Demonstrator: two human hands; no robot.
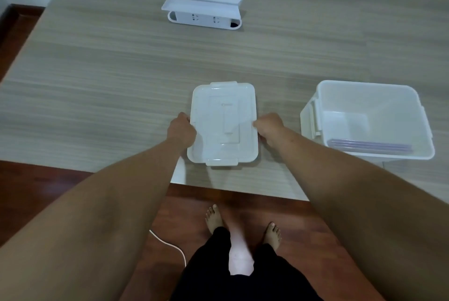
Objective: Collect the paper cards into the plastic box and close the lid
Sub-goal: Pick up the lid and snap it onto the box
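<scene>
Both hands gripped the lid [223,123] by its long sides, the left hand [181,129] on the left edge and the right hand [269,126] on the right, fingers curled over the rim, likely so it could be carried level to the box [410,116]. The lid lay flat on the table [97,70] between the knuckles. The box stood open just to the right, with the cards [370,145] (a thin purplish stack) already inside at its near wall.

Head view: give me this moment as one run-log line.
left hand + right hand: gripping lid sides | box: open, right of lid | cards: inside box
</scene>
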